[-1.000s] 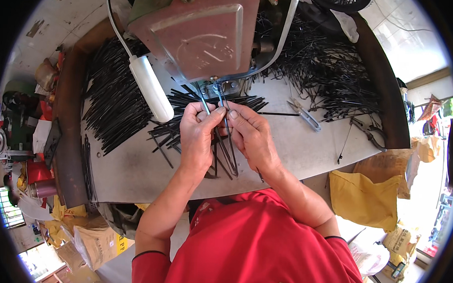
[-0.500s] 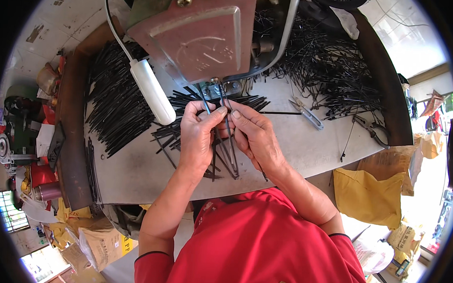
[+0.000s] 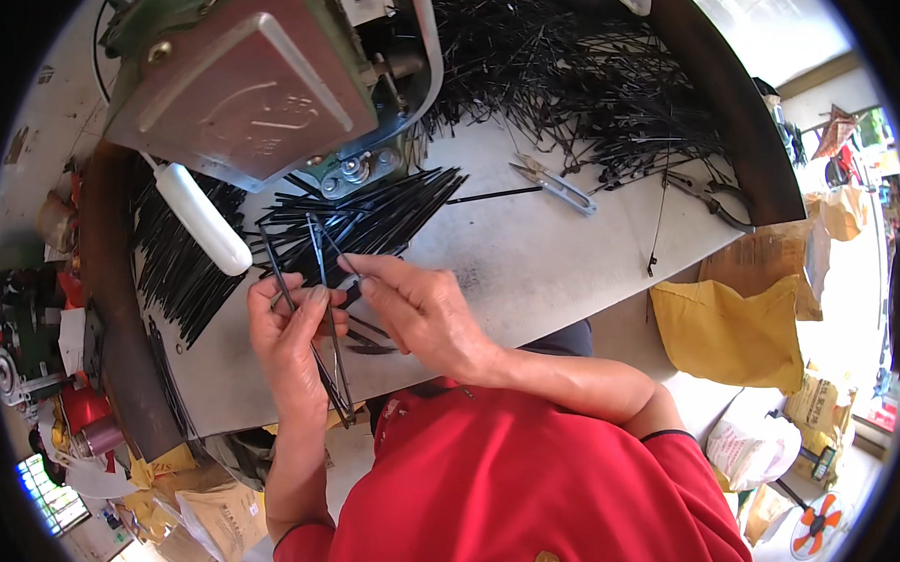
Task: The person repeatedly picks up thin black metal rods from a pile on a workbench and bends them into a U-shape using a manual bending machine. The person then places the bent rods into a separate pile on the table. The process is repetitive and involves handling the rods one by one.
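My left hand (image 3: 295, 330) is closed around a long, narrow black strap (image 3: 330, 361), which is doubled into a V with its bend pointing down past the table's near edge. Just to the right, my right hand (image 3: 424, 315) is pinched, its thumb and forefinger at a thin dark strand (image 3: 333, 247) that runs up to the strap's upper end. What else lies between those fingers is hidden. Beyond both hands, a heap of black straps (image 3: 393, 215) lies below the head of a sewing machine (image 3: 258, 101) with a reddish-brown cover.
A white tube lamp (image 3: 204, 218) hangs left of the machine. More straps (image 3: 178, 272) lie beneath it. A tangled pile of thin black pieces (image 3: 576, 67) covers the far right. Thread snips (image 3: 562, 191) and pliers (image 3: 711, 196) rest on the pale table (image 3: 510, 273). Yellow cloth (image 3: 731, 330) hangs at the right edge.
Both hands have come away from the machine toward me, bringing the strap along. My right hand has shifted its pinch to the thin strand. The whole view has turned, so the machine sits farther left.
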Demonstrator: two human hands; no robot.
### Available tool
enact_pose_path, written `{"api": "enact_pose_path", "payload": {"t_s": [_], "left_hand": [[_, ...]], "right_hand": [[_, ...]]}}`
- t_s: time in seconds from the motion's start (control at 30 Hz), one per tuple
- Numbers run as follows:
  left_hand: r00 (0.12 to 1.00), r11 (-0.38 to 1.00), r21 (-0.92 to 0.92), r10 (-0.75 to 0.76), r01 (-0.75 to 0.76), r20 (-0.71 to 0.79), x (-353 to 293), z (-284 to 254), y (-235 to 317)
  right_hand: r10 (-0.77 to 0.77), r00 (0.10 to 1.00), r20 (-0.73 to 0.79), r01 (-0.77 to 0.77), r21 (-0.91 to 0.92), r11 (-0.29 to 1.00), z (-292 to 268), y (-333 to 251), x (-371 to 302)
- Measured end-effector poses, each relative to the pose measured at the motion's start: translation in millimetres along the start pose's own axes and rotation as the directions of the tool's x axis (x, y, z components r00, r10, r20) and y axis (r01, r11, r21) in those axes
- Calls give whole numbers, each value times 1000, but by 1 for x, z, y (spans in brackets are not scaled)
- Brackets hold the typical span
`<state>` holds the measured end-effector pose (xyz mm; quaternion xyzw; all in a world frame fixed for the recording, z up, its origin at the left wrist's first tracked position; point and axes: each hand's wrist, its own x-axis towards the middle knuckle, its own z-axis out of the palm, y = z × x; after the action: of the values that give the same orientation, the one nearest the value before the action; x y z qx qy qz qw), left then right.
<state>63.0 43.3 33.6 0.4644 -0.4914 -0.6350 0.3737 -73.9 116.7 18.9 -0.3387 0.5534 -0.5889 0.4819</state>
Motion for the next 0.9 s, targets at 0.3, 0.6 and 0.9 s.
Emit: {"api": "enact_pose_path", "payload": {"t_s": [0.3, 0.6, 0.9], "left_hand": [[961, 955, 293, 118, -40, -252, -9, -57, 37], [873, 719, 664, 441, -205, -209, 8, -146, 21], [649, 168, 640, 376, -750, 662, -14, -4, -26]], "right_hand": [[-610, 785, 110, 531, -627, 570, -43, 15, 13], [-391, 920, 37, 104, -983, 152, -114, 5, 27], [-466, 867, -177, -50, -961, 272, -139, -12, 45]]}}
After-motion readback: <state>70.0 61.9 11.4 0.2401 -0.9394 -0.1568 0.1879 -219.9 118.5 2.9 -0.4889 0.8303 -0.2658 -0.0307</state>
